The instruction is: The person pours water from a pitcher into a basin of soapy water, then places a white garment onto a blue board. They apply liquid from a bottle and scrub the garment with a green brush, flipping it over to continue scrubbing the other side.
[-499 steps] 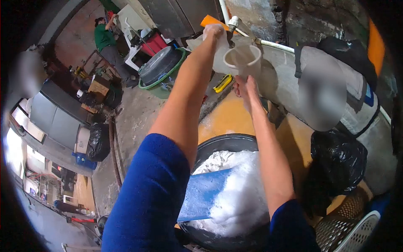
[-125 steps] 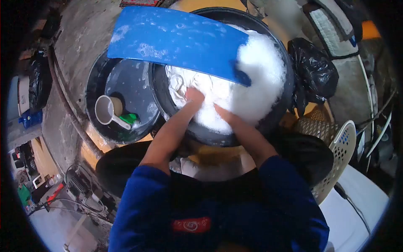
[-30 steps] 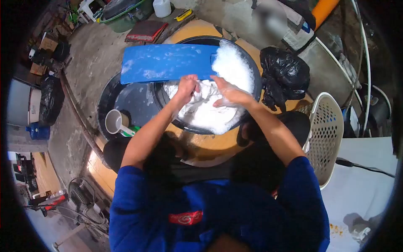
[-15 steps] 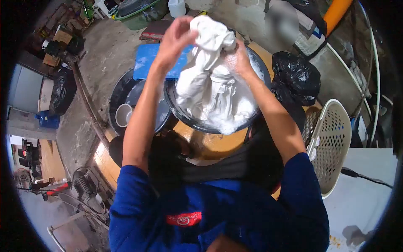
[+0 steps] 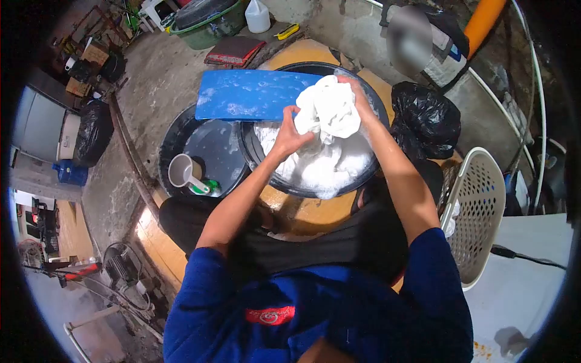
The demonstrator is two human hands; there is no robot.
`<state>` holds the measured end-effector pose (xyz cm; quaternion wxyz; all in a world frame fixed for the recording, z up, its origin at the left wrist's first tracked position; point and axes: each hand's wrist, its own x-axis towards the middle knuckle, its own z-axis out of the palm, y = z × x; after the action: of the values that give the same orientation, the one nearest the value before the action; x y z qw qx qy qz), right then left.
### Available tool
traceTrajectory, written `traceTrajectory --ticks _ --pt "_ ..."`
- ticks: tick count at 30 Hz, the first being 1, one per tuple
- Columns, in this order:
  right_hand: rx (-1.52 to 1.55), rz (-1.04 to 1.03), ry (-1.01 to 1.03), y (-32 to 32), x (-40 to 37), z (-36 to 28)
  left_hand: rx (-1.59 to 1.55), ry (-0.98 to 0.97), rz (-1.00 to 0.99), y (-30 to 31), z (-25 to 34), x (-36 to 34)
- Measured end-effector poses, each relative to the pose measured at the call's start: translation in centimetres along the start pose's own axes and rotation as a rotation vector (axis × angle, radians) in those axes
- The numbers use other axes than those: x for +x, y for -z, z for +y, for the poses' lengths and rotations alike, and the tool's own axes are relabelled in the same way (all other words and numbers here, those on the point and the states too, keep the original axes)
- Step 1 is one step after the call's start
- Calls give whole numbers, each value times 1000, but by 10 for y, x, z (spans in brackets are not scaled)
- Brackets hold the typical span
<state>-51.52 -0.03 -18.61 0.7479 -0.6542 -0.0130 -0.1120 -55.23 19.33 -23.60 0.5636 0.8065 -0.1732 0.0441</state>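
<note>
A bunched white cloth [image 5: 330, 112] is held up between my two hands, above a round black basin [image 5: 302, 189]. My left hand [image 5: 290, 136] grips its lower left side, thumb and fingers closed on the fabric. On the far right side, my right hand [image 5: 358, 100] wraps the same cloth, its fingers partly hidden behind it. More white cloth and suds [image 5: 321, 169] fill the basin below. A blue board [image 5: 251, 94] wet with suds lies across the rims of this basin and a second dark tub, close by my left hand.
The second tub [image 5: 212, 145] holds water and a white dipper [image 5: 181, 171]. A black plastic bag [image 5: 428, 115] sits to the right, with a beige perforated basket [image 5: 478, 212] nearer me. A green tub [image 5: 209, 33] and a white jug [image 5: 258, 17] stand at the back.
Both hands have come down towards me with the cloth, which is now bunched more compactly. The blue board and the dipper are more fully in sight.
</note>
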Motion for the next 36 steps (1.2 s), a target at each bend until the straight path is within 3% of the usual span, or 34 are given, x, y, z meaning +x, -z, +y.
traceTrajectory --ticks 3,5,6,11,12,15,16,17,19,20,21,23,24,25,26,28,29,30,31,33,36 --pt "-592 -179 12 25 20 -5 -290 441 -7 16 -6 13" --pt "-1065 -378 41 38 26 -30 -443 571 37 29 -20 25" --pt "-947 -343 -29 42 31 -28 -427 550 41 35 -21 31" --pt "-934 -691 256 6 1 -49 -284 502 -160 53 32 58" --pt "-853 -715 422 -5 -3 -32 -178 443 -206 52 39 66" --pt "-619 -497 378 -41 -14 -24 -71 308 -341 51 96 81" --pt "-547 -405 486 -46 -11 -30 137 138 -271 51 99 88" --pt "-568 -345 321 -44 -12 -39 334 117 -326 55 102 97" --pt "-617 -188 349 -37 -2 -39 41 145 -317 62 127 92" --pt "-429 -165 372 -31 10 -31 -222 109 -290 65 118 94" --pt "-379 -100 383 -24 15 -35 -230 47 -257 67 103 93" --pt "-288 -13 206 -14 19 -57 -252 -80 -187 63 56 87" --pt "-277 59 190 -13 13 -82 -277 -48 -288 52 27 73" --pt "-266 132 175 -12 7 -100 -55 30 -347 39 -5 58" --pt "-38 99 288 -5 17 -92 167 109 -401 23 -44 39" --pt "103 161 241 2 21 -97 6 211 -533 -17 -157 -7" --pt "161 230 191 1 19 -102 -89 290 -588 -30 -150 -31" --pt "182 225 203 4 20 -101 -17 218 -569 -52 -172 -49" --pt "200 222 210 6 20 -99 361 451 -652 -61 -144 -48" --pt "202 219 195 8 19 -95 609 510 -678 -71 -100 -54" --pt "174 212 171 9 20 -96 741 63 -575 -90 -137 -68"
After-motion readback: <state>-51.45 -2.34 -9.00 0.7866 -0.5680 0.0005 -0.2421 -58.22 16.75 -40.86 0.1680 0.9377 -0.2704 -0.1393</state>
